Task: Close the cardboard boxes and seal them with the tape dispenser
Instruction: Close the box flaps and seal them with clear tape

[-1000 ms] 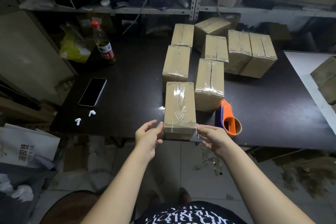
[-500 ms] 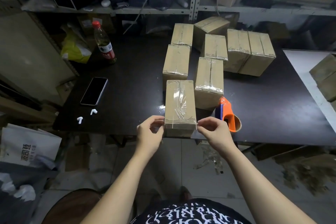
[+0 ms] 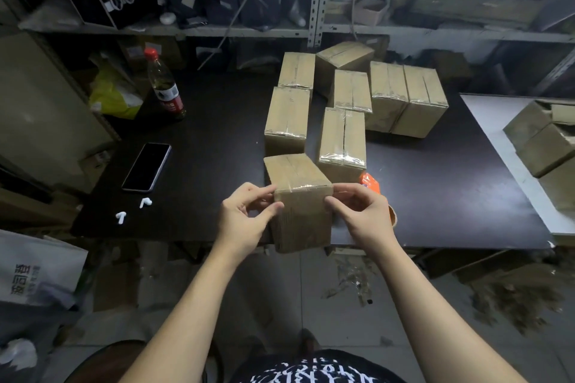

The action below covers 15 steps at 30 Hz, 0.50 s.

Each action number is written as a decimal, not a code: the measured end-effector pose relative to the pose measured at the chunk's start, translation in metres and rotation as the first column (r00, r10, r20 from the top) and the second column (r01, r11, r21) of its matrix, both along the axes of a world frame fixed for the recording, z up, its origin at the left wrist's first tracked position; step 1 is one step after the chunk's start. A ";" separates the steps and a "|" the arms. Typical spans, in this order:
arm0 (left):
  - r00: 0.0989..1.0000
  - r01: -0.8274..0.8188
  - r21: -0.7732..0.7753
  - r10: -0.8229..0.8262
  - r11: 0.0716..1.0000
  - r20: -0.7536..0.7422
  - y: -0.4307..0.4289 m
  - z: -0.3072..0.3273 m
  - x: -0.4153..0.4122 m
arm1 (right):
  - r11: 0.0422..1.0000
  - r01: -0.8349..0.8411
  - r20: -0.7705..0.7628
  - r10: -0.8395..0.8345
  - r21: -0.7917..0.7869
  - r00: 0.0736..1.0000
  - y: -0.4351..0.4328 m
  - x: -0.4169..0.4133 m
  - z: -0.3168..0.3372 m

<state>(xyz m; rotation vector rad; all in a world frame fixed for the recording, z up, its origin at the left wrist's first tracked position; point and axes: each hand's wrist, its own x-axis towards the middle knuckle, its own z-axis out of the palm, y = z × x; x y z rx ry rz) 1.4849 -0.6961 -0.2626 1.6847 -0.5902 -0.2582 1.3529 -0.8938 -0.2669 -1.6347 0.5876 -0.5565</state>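
A brown cardboard box (image 3: 300, 211) is tipped up at the near edge of the black table (image 3: 217, 140), its taped flap side turned away and one plain end facing me. My left hand (image 3: 245, 214) grips its left edge with curled fingers and thumb. My right hand (image 3: 357, 211) grips its right edge the same way. The orange tape dispenser (image 3: 370, 182) lies just behind my right hand, mostly hidden. Several taped boxes (image 3: 342, 137) stand behind in a cluster.
A phone (image 3: 146, 166) and two white earbuds (image 3: 133, 210) lie at the table's left, with a red-capped bottle (image 3: 163, 84) further back. More boxes (image 3: 541, 137) sit on a white surface at the right. Shelving crosses the back. Cardboard scraps litter the floor.
Both hands closed on the near box's sides and tipped it up off the table, turning its taped top away from me.
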 end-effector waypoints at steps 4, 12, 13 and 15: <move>0.997 0.076 0.025 -0.076 0.997 0.014 -0.005 0.008 0.009 | 1.000 0.017 0.031 -0.017 0.026 0.999 -0.005 0.004 0.006; 0.990 -0.040 0.030 0.036 0.999 0.140 -0.013 0.009 0.012 | 0.996 -0.090 0.004 0.090 -0.026 0.996 -0.008 0.010 0.012; 0.986 -0.051 0.029 0.046 0.998 0.162 -0.014 0.009 0.012 | 0.992 -0.100 -0.010 0.099 -0.081 0.995 -0.010 0.011 0.011; 0.979 -0.063 0.025 0.057 0.998 0.194 -0.014 0.009 0.010 | 0.981 -0.109 -0.024 0.107 -0.163 0.994 -0.013 0.013 0.011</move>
